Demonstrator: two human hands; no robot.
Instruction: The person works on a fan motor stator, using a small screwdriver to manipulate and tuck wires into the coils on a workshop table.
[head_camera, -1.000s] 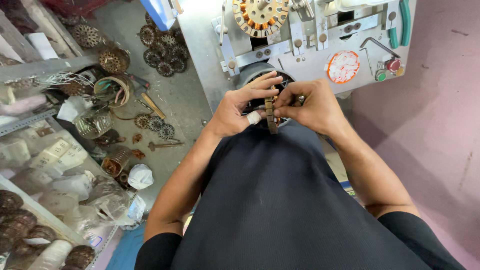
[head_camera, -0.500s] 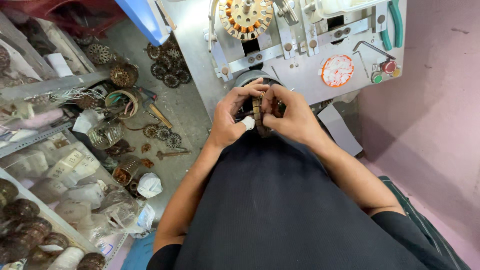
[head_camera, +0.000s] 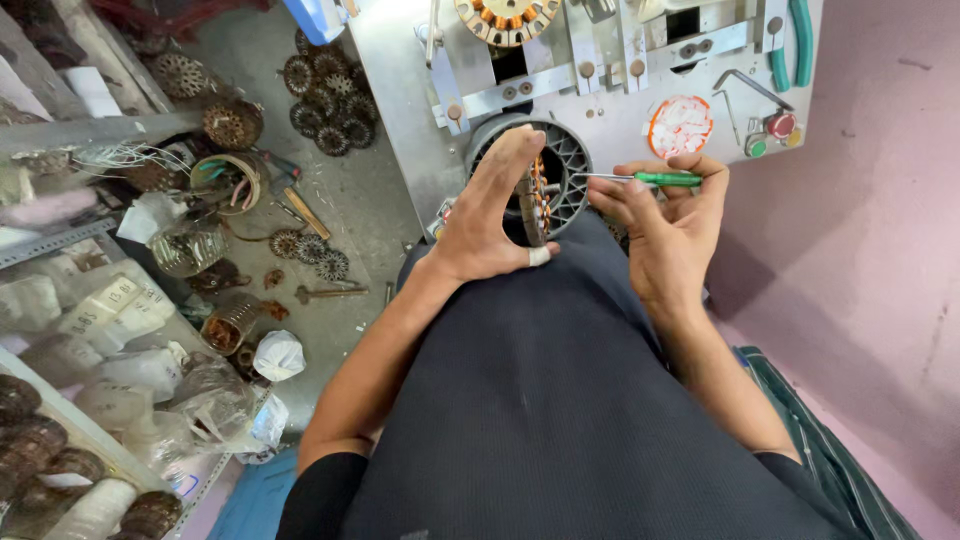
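My left hand (head_camera: 490, 215) grips a round motor stator (head_camera: 535, 205) with copper windings, held on edge over my lap, thumb below and fingers over its top. My right hand (head_camera: 665, 215) holds a small green-handled screwdriver (head_camera: 640, 179) whose metal tip points left toward the stator. Just behind the stator hangs a dark round slotted housing (head_camera: 570, 165) on the grey metal machine (head_camera: 600, 80). I wear a dark shirt that fills the lower middle of the view.
Another wound stator (head_camera: 505, 15) sits on top of the machine. Green-handled pliers (head_camera: 785, 45) and a red round dial (head_camera: 680, 125) are on its right side. Several rusty stator cores (head_camera: 325, 95) lie on the floor at left. Shelves with bagged parts (head_camera: 120, 330) stand at far left.
The hands were together on the stator before. Now my right hand has drawn away to the right with the screwdriver, and my left hand holds the stator alone.
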